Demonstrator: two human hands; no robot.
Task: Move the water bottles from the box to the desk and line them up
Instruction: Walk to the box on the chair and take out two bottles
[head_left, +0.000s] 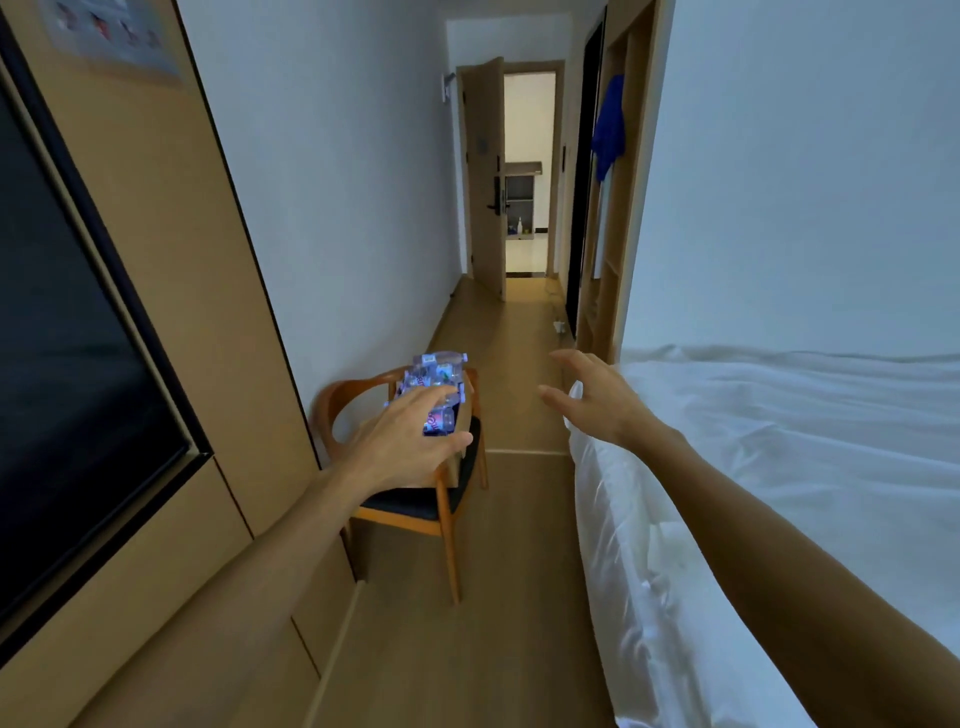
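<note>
Now reaching for the box (464, 415) of water bottles (436, 374).
Both hands spread, empty: left hand (410, 441), right hand (592, 400). Bottles likely heavy, slippery; grip mid-body.

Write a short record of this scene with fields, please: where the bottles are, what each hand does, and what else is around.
bottles: water bottles in a box on a wooden chair
left hand: open, reaching toward the box, holds nothing
right hand: open, fingers spread, in the air
desk: not identifiable
surroundings: bed at right, black screen at left, open door far ahead
</note>
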